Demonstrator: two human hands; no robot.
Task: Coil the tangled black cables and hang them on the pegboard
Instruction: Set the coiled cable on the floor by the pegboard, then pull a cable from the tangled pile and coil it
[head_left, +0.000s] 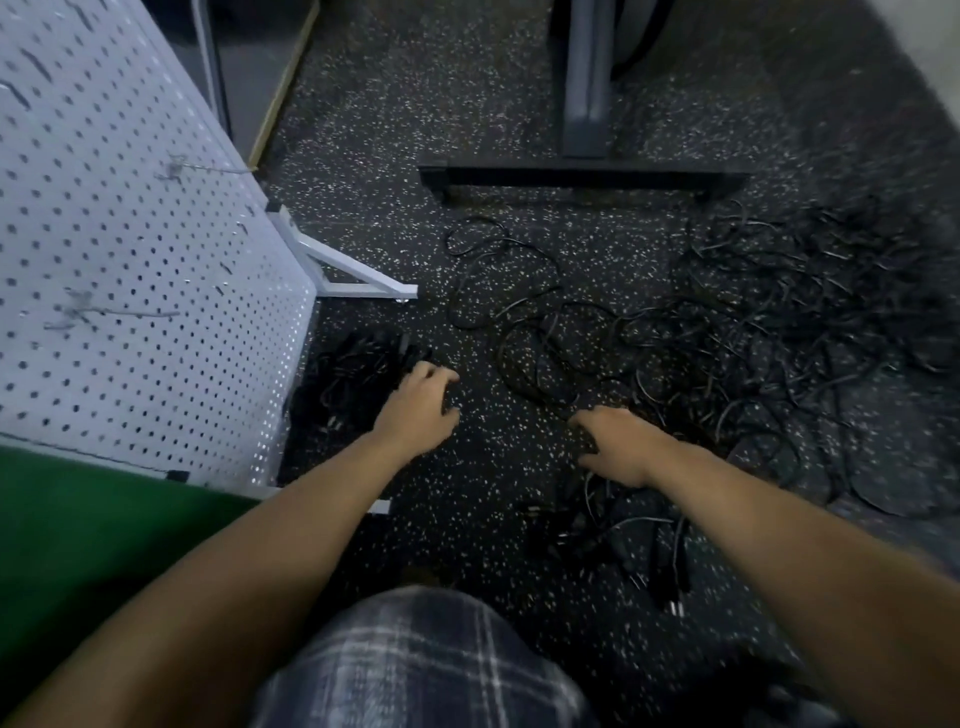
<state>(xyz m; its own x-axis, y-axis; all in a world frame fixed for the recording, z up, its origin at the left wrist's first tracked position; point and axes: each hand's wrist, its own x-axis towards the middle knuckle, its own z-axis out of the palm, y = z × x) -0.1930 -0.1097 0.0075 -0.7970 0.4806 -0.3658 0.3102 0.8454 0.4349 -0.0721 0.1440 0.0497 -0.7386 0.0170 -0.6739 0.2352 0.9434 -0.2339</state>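
The speckled dark floor (363, 156) fills most of what I see, and I work low over it because every cable lies down here. The white pegboard (130, 234) stands on my left on its angled feet, its wire hooks (119, 313) bare, so nothing is hung yet. It is close by, so I judge a finished coil needs only a short lift.

The big tangle of black cables (779, 322) sprawls to my right, with looser loops trailing toward the middle below a black stand base (582, 179). A smaller bundle (353, 374) sits just beside the pegboard's foot, probably set there within reach of the hooks. Another clump (613, 540) lies under my right forearm.

My left hand (415, 410) reaches to the small bundle's edge with its fingers bent and slightly apart. Black on black, I cannot tell whether they pinch a strand. My right hand (618, 447) hovers clawed over the loose loops, fingers and thumb spread with nothing closed in them, ready, I judge, to draw out one cable.
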